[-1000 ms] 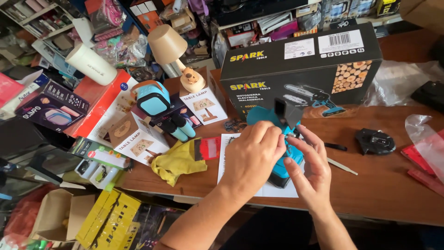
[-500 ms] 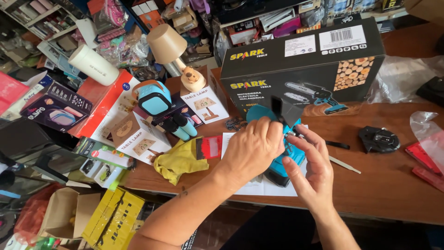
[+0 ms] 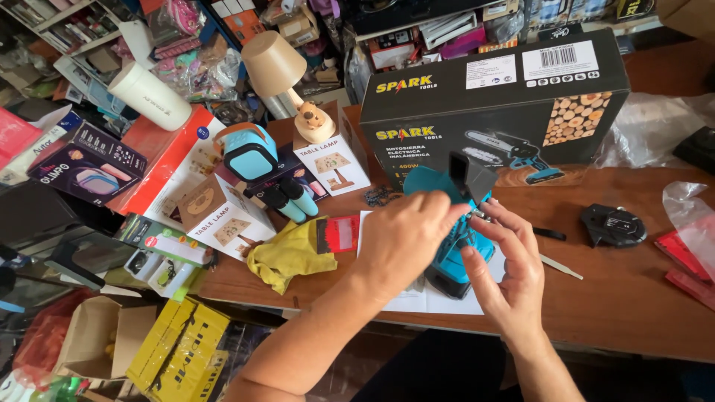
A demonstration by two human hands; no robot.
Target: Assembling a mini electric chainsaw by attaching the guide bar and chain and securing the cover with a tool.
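Observation:
A small teal and black power tool point(image 3: 456, 246) stands on white paper sheets point(image 3: 417, 298) on the wooden table point(image 3: 625, 298). My left hand point(image 3: 406, 234) grips its upper body from the left. My right hand point(image 3: 506, 275) holds its right side, with the fingertips pinching a small part near the dark guard point(image 3: 471, 177) at the top. A loose saw chain point(image 3: 381, 196) lies just behind the tool. The tool's large black box point(image 3: 499, 112) stands behind it.
A yellow glove point(image 3: 287, 254) and a small red and black pack point(image 3: 339, 234) lie left of the paper. A black round cover point(image 3: 612, 225), a black pen-like piece point(image 3: 550, 234) and a thin metal strip point(image 3: 560, 266) lie to the right. Table lamp boxes, a beige lamp point(image 3: 279, 67) and a teal gadget point(image 3: 249, 152) crowd the left.
Both hands stay on the tool. My left hand has shifted slightly up and left along the tool's body, and my right fingertips have moved up toward the guard.

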